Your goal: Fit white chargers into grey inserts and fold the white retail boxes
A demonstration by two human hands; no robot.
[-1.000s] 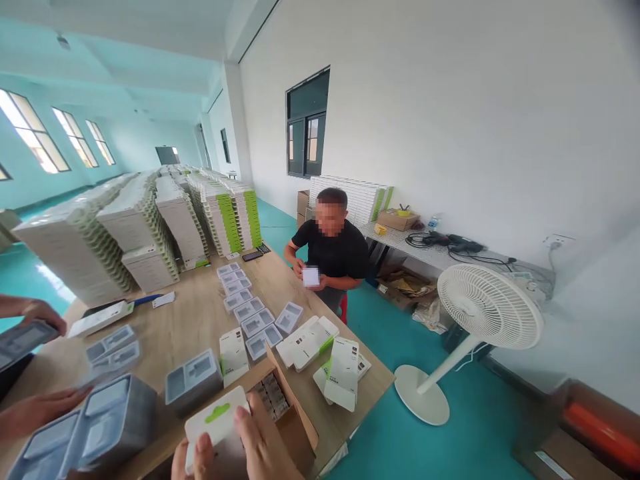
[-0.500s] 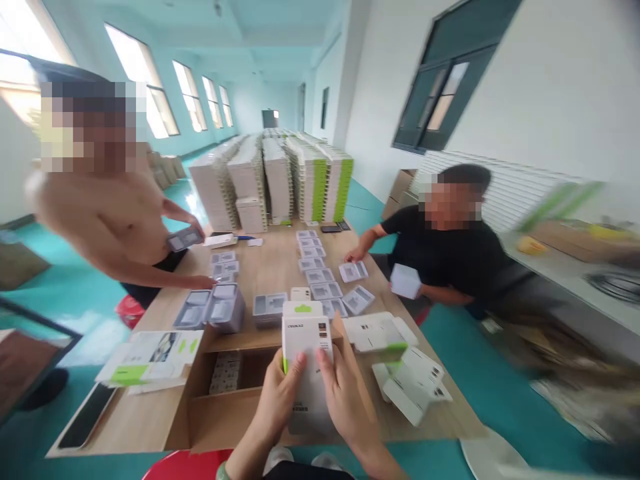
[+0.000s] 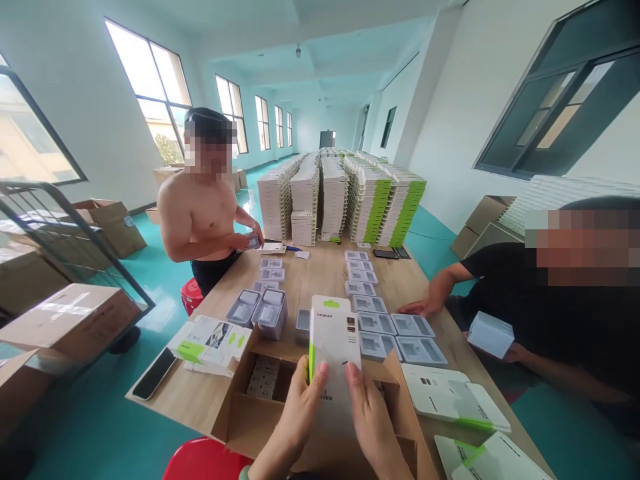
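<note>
Both my hands are on one white retail box [image 3: 334, 347] with a green edge strip and a green hang tab, held upright over the open cardboard carton [image 3: 260, 413] at the near edge of the wooden table [image 3: 320, 280]. Left hand [image 3: 300, 407] wraps the box's lower left side, fingers closed on it, thumb tip on the front near the green strip; right hand [image 3: 373, 417] closes on the lower right side, thumb on the front face. Both grips firm, nothing else in either hand. Box's printed face is toward me, top tilted slightly away. Carton below shows small packed units [image 3: 263, 377] in its left part. To handle it well I judge: keep thumbs low on the front so the print stays readable, squeeze the edges and not the flat face so the thin card doesn't dent, keep it clear of the carton flaps. Around: flat white-green sleeves [image 3: 210, 340] left of the carton, a black phone [image 3: 154, 373] near the table's left corner, more flat boxes [image 3: 450, 400] to the right, rows of grey plastic trays [image 3: 375, 323] down the table's middle, tall stacks of packaged boxes [image 3: 345, 200] at the far end. A shirtless person [image 3: 205, 220] stands at left holding a tray; a person in a black shirt [image 3: 550, 313] at right holds a small white box [image 3: 491, 333], other hand flat on the table.
</note>
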